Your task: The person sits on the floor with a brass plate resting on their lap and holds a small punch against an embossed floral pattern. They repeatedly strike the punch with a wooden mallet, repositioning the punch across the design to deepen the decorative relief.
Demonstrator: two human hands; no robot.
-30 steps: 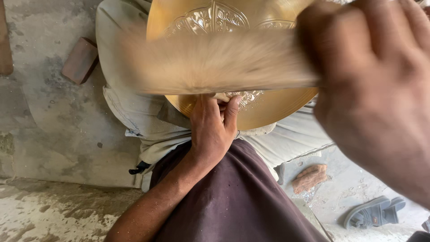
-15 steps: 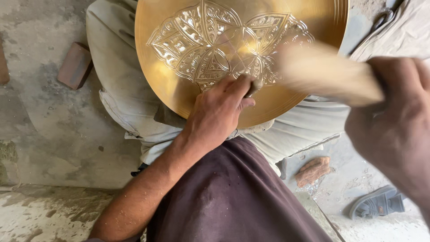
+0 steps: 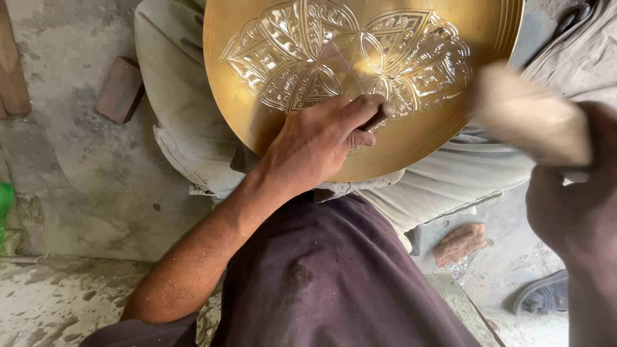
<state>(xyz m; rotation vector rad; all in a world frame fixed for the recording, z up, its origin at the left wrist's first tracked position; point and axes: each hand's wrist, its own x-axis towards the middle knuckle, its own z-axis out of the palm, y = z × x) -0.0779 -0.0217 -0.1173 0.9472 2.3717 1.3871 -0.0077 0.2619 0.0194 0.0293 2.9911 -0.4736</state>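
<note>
A round brass plate (image 3: 360, 83) with an engraved flower pattern rests tilted across the person's lap, on light grey trousers (image 3: 173, 115); its upper rim runs out of the top of the view. Its lower rim lies just above the dark maroon garment (image 3: 321, 276) that fills the bottom middle. To the left of the lap the concrete floor (image 3: 71, 173) lies open, with a reddish brick (image 3: 120, 90) near the knee. To the right a brown stone (image 3: 460, 242) and a dark sandal (image 3: 546, 294) lie on the floor, well apart from the plate.

The left hand (image 3: 318, 144) reaches up from the lower left, forearm bare, and lies on the plate's lower half, fingers curled tightly around a small dark punch (image 3: 379, 117) whose tip meets the engraving. The right hand (image 3: 578, 212), close to the camera at the right edge, is closed around a blurred pale wooden mallet (image 3: 530, 115) held beside the plate's right rim.
</note>
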